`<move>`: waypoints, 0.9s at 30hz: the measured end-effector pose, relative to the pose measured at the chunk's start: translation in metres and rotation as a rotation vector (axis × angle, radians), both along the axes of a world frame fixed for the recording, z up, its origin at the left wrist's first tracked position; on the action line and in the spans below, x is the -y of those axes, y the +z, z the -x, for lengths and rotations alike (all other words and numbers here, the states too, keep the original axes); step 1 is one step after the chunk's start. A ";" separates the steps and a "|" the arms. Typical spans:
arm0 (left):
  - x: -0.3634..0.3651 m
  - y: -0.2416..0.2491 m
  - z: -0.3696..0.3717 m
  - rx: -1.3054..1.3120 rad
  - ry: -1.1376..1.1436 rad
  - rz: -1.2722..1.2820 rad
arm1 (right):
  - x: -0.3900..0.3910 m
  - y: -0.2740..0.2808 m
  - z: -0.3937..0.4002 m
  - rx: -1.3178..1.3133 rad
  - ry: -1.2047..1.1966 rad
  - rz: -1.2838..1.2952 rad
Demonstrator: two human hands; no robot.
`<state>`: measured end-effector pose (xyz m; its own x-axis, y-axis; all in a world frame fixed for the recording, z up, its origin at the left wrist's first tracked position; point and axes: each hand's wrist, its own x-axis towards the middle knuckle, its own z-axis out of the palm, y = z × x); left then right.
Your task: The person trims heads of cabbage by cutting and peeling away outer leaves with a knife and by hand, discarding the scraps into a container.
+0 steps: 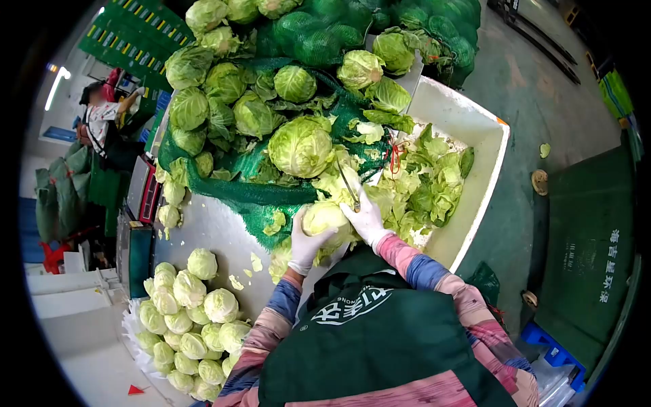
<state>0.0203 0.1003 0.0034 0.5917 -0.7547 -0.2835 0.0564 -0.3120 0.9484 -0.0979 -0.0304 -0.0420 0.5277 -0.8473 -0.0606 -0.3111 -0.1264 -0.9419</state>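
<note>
Cabbage (pixel 321 217) sits right in front of the apron (pixel 366 325), held between two gloved hands. Left hand (pixel 308 241) is cupped snugly round its left side. Right hand (pixel 367 217) is closed on the knife (pixel 348 184), blade sticking up and away from the body, just by the cabbage's right side. Can't tell if those fingertips actually touch it.

Looks like leaf trimming to me. IMO the way to do it well: firm grip with the left, fingers tucked back off the cutting line, short strokes, and turn the cabbage instead of reaching round it with the blade. Go easy on the pale part.

As for the clutter, there's a big cabbage (pixel 300 147) just past the knife tip, so not much swing room that way. Mesh (pixel 234 201) is bunched up beyond the hands and could snag the blade, and the red string (pixel 395 159) near the bin (pixel 486 166) might too. Leaves (pixel 434 186) are heaped in the bin on the right. Scraps (pixel 235 281) dot the table (pixel 203 227), and a pile (pixel 190 288) of pale heads is off to the left. Someone (pixel 102 122) is way in the back, well clear.
</note>
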 end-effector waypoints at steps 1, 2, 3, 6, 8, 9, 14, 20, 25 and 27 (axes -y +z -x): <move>0.000 0.006 -0.004 0.009 -0.009 0.002 | 0.004 0.001 0.000 0.009 0.025 -0.004; -0.004 0.009 -0.006 -0.361 0.026 0.066 | 0.008 0.001 0.002 0.013 0.048 -0.014; -0.009 0.013 -0.005 -0.735 0.063 0.127 | 0.014 -0.015 0.004 0.087 -0.061 0.181; -0.003 0.036 0.006 -1.009 0.103 0.269 | 0.048 -0.042 0.061 -0.296 -0.106 0.212; 0.007 0.075 0.019 -1.094 0.131 0.344 | 0.076 -0.026 0.098 -0.648 -0.146 -0.090; 0.007 0.074 0.022 -1.093 0.134 0.353 | 0.081 -0.036 0.112 -0.726 -0.189 0.051; 0.011 0.022 0.008 -0.839 0.062 0.369 | 0.073 0.027 0.084 -0.120 -0.207 -0.058; 0.021 0.035 0.018 -1.415 0.209 0.463 | 0.013 0.115 0.037 0.211 0.250 0.144; 0.013 0.048 0.008 -1.183 0.231 0.387 | 0.016 0.115 0.034 0.220 0.107 0.080; 0.011 0.052 0.006 -0.873 0.108 0.362 | 0.032 0.169 0.052 0.340 0.067 -0.604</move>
